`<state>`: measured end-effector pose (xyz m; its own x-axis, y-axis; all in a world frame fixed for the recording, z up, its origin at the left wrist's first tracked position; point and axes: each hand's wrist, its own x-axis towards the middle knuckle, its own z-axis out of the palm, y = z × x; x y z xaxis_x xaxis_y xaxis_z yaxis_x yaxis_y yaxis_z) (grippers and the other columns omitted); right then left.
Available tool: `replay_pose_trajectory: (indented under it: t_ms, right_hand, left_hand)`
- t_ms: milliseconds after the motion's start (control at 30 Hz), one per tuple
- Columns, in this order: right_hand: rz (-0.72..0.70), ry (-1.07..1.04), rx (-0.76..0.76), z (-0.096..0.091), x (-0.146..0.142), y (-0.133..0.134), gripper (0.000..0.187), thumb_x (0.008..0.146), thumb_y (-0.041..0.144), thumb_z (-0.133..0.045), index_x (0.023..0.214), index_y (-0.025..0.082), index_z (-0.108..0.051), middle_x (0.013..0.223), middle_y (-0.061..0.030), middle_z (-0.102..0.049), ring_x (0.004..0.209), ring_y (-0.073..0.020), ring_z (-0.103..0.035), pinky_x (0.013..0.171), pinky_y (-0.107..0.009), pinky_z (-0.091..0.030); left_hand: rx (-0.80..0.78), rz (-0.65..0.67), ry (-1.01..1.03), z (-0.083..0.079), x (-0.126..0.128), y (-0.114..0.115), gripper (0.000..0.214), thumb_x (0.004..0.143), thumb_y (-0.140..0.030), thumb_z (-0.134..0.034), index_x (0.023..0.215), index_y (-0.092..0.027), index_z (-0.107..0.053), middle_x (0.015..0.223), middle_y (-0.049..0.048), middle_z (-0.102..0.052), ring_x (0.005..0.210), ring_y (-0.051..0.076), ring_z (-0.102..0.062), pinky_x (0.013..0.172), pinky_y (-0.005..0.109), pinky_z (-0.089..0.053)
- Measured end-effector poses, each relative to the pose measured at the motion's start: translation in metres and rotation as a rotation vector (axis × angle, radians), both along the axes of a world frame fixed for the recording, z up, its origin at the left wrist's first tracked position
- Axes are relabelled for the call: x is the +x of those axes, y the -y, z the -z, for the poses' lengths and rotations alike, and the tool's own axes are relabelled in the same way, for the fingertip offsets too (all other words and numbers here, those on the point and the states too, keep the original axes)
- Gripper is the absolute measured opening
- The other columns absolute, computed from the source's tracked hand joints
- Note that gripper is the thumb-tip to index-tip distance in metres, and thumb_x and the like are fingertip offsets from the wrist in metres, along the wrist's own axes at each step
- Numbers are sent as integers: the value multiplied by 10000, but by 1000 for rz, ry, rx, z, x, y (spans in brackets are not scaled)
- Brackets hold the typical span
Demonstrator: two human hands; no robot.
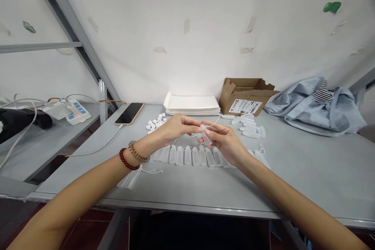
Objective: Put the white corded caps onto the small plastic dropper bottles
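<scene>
Above the table, my right hand (225, 140) grips a small translucent plastic bottle (206, 137) between thumb and fingers. My left hand (178, 127) is pinched at the neck of the same bottle; its fingertips cover part of the top. A thin white cord (216, 120) loops up from near the neck. Below both hands, a row of similar bottles (187, 156) lies on the table, partly hidden by the hands. Behind my left wrist sits a pile of small white caps (155, 123). A few bottles with a cord (130, 179) lie near my left forearm.
More bottles (251, 127) lie at the right, before an open cardboard box (246, 97). A white stack (191, 105) stands against the wall. A phone (129, 113) with its cable is at the left, and blue fabric (310, 109) lies at the right on the grey table (316, 172).
</scene>
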<state>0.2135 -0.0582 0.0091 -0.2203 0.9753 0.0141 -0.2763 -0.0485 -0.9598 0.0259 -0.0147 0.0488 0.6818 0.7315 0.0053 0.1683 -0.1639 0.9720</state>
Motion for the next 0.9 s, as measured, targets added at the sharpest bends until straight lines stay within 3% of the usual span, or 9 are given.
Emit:
replay_pose_trajectory:
  t_ms: [200, 300, 367, 467, 633, 767, 900]
  right_hand:
    - [52, 28, -5, 0, -8, 3, 311, 665, 341, -791, 949, 230, -732, 837, -27, -740, 742, -195, -707, 540, -246, -458]
    - [111, 2, -9, -1, -11, 5, 330, 637, 335, -807, 937, 224, -727, 845, -24, -740, 732, -192, -702, 538, -247, -461]
    - [134, -17, -9, -2, -13, 8, 331, 631, 331, -811, 932, 223, -723, 843, -19, -738, 729, -190, -698, 545, -250, -464]
    - [112, -29, -8, -2, -19, 12, 314, 657, 344, -795, 936, 221, -719, 847, -22, -733, 761, -204, -699, 560, -257, -470]
    - [70, -10, -15, 0, -26, 17, 252, 694, 352, -774, 889, 207, -707, 885, -23, -717, 787, -183, -687, 622, -257, -479]
    - [36, -23, -60, 3, -24, 15, 267, 711, 397, -751, 881, 199, -692, 848, -23, -700, 762, -154, -660, 625, -251, -472]
    - [10, 129, -14, 2, -24, 15, 189, 668, 321, -778, 766, 182, -696, 639, 22, -628, 607, -103, -578, 580, -235, -445]
  left_hand:
    - [63, -158, -65, 1, -2, 9, 244, 799, -315, -648, 1002, -201, -720, 839, 40, -724, 874, 201, -649, 871, 381, -480]
    - [380, -240, -135, 1, -3, 23, 299, 799, -256, -631, 1088, -183, -651, 949, 52, -686, 853, 184, -627, 797, 353, -500]
    - [633, -211, -198, 2, -3, 33, 375, 798, -260, -641, 1164, -200, -586, 1075, 68, -633, 916, 193, -595, 807, 354, -497]
    - [814, -174, -294, 8, -3, 45, 442, 800, -304, -662, 1204, -205, -513, 1152, 90, -561, 977, 214, -557, 794, 352, -497]
    - [959, -233, -378, 16, -3, 50, 266, 808, -238, -612, 1048, -163, -526, 1005, 82, -571, 902, 214, -545, 758, 347, -479]
    - [1005, -158, -400, 17, -18, 50, 358, 796, -249, -611, 1125, -158, -504, 1034, 94, -573, 947, 225, -532, 801, 352, -464]
    - [959, -32, -543, 8, -47, 56, 413, 760, -324, -666, 1119, -174, -527, 1027, 70, -589, 952, 231, -521, 846, 381, -424]
